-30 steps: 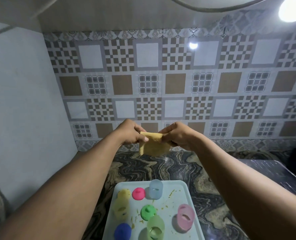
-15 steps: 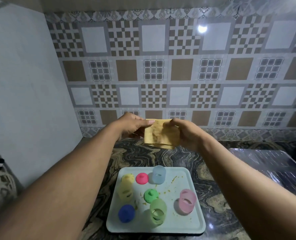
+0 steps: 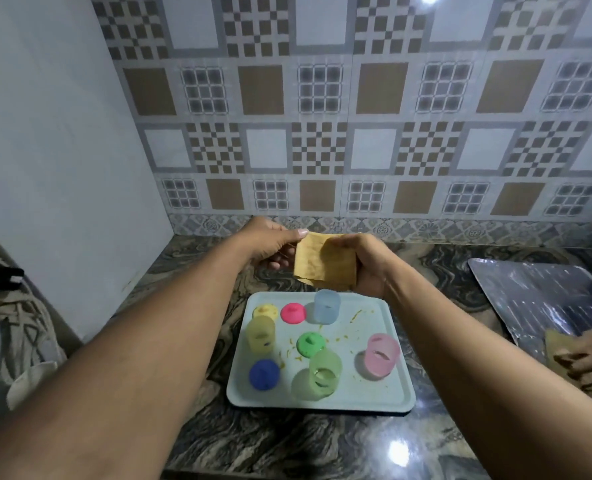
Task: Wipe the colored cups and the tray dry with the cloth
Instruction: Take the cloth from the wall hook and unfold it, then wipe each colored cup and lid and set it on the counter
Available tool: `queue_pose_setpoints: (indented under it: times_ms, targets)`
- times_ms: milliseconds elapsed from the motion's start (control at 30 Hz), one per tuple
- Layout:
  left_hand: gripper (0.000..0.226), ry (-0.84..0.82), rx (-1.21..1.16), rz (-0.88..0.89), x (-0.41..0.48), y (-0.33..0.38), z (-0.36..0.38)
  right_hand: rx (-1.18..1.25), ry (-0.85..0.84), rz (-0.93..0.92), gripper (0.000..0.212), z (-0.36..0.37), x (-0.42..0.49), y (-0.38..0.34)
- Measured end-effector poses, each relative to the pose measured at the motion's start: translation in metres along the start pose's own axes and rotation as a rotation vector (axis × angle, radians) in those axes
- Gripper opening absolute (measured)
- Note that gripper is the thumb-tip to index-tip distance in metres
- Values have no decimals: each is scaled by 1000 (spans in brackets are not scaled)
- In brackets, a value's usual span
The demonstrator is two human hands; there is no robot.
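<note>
A yellow cloth [image 3: 324, 261] hangs in the air above the far edge of a pale tray [image 3: 384, 393]. My left hand [image 3: 270, 245] pinches its left edge and my right hand [image 3: 367, 261] grips its right side. On the tray stand translucent cups: blue [image 3: 327, 305], yellow [image 3: 260, 333], green [image 3: 325, 372] and pink [image 3: 381, 354]. Between them lie round lids: yellow [image 3: 265, 310], pink [image 3: 292, 312], green [image 3: 310, 344] and dark blue [image 3: 264, 374]. Orange smears and crumbs dot the tray.
The tray sits on a dark marbled counter [image 3: 287, 445] against a tiled wall. A shiny metal tray [image 3: 537, 299] lies at the right, where another person's hand [image 3: 589, 348] rests on a brownish cloth [image 3: 561, 351]. A white wall and a bag [image 3: 13, 334] are at the left.
The view has tilted down, showing the whole tray. Both hands have lowered the cloth toward the tray's far edge and spread it wider between them.
</note>
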State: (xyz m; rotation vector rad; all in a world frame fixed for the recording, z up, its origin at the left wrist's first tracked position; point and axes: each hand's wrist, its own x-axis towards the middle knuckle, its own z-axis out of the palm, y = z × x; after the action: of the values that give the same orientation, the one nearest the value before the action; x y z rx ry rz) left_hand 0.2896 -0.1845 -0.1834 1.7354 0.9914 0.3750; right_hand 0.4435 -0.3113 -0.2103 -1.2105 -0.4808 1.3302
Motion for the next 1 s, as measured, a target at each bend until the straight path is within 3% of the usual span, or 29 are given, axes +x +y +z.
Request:
queue_pose_setpoints:
  times_ms: [100,233,500,633,833,1000]
  targets:
    - [33,-13,69,-53,2,-28,2,77,26,52,30,-1,3,22]
    - [28,-30,408,-56,1,-77,7,215,79,108,28,-7,8,55]
    - [36,-70,831,-55,0,-160,23,523,41,208,81,-11,11,100]
    - [37,-85,996,-30,5,-174,23,590,108,178,83,-8,20,105]
    - [16,-150,1024,46,18,-187,15,480,360,106,72,-2,39,107]
    - [15,-164,760,158,45,-168,-12,231,541,-62,59,27,57,111]
